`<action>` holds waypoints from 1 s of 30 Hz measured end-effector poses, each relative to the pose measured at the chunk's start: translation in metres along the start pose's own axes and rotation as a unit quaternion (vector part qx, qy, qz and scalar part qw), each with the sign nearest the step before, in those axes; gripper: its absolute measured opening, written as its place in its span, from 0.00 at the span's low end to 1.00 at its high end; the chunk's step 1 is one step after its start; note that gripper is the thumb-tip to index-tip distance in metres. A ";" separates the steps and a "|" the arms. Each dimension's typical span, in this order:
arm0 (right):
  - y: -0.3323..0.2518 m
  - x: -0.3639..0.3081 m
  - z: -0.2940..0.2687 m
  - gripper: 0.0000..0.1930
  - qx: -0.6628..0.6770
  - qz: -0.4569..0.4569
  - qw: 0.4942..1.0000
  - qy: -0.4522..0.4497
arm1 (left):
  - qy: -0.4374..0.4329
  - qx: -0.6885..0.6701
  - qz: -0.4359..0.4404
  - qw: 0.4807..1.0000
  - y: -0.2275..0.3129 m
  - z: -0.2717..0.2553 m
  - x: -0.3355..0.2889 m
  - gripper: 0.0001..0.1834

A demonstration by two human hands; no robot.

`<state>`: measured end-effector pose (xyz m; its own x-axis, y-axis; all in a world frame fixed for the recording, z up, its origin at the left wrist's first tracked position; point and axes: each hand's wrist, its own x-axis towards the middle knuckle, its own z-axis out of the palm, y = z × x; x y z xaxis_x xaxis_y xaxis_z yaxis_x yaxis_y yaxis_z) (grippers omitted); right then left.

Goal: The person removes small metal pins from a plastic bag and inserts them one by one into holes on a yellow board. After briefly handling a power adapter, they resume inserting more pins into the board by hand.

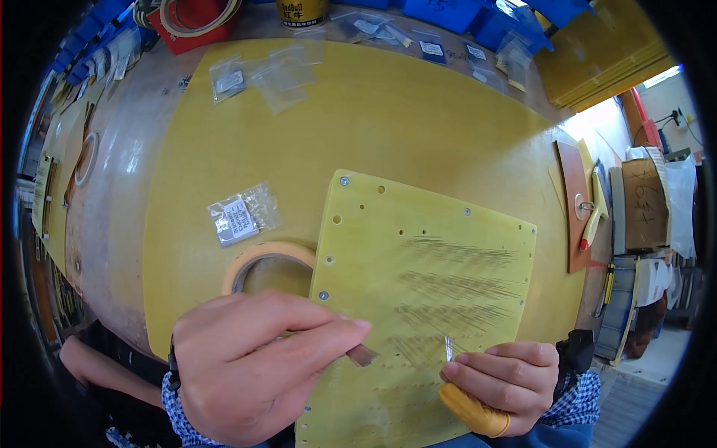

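Note:
A yellow-green fixture plate [366, 246] with holes and corner screws lies tilted before me. Several rows of thin dark needle-like pins [452, 313] stick up or lean across it. My left hand [261, 358] is closed over the plate's lower left part, thumb and fingers pinching a small brownish strip [362, 355], possibly a bundle of fine pins. At the lower right, my right hand [504, 381] pinches a small sheaf of thin silvery pins [449, 349] just above the plate. An orange finger cover [474, 412] sits on one of its fingers. Both sets of fingertips are apart.
A roll of tan tape [243, 265] lies partly behind my left hand, near a small labelled plastic bag [239, 216]. More clear bags [280, 78] lie farther back. Blue bins [448, 15] and a yellow can [302, 11] line the far edge. Pliers [595, 205] lie at right.

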<state>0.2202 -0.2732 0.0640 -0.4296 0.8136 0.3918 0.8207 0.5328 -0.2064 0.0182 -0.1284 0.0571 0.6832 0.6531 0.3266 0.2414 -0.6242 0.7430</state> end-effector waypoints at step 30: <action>0.002 0.004 -0.002 0.04 -0.010 -0.043 0.998 -0.033 | -0.006 0.005 -0.005 1.000 0.000 0.000 -0.001 0.14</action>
<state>0.2210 -0.2688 0.0667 -0.5227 0.7784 0.3478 0.7862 0.5978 -0.1564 0.0172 -0.1292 0.0572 0.6890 0.6538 0.3127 0.2546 -0.6224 0.7402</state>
